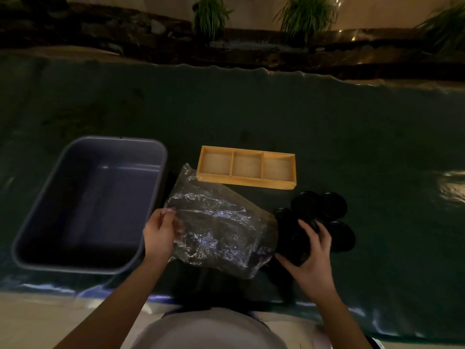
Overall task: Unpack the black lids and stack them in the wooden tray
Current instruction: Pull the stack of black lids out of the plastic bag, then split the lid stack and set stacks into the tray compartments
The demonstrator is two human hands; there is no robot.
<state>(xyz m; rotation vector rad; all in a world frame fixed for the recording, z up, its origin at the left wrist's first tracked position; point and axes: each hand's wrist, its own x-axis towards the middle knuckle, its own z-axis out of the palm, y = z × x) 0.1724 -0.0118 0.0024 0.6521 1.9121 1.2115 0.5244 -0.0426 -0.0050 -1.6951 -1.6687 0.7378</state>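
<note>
Black lids (319,206) are seen in a loose dark cluster on the dark green table covering (251,109), just in front of the right end of the wooden tray (247,170). Several of them are gripped as a small bundle by the right hand (310,248): its fingers (308,227) are curled over the top of the bundle and the thumb is pressed beneath it, so the hand is closed around the lids. The exact number held cannot be told in the dim light. The left hand (159,234) is pinched shut on the left edge of a crumpled clear plastic bag (219,227), which is stretched between the two hands, with its open end beside the held lids. All three compartments of the wooden tray are seen to hold no lids. A grey plastic tub (93,202) is set to the left, close beside the left hand.
</note>
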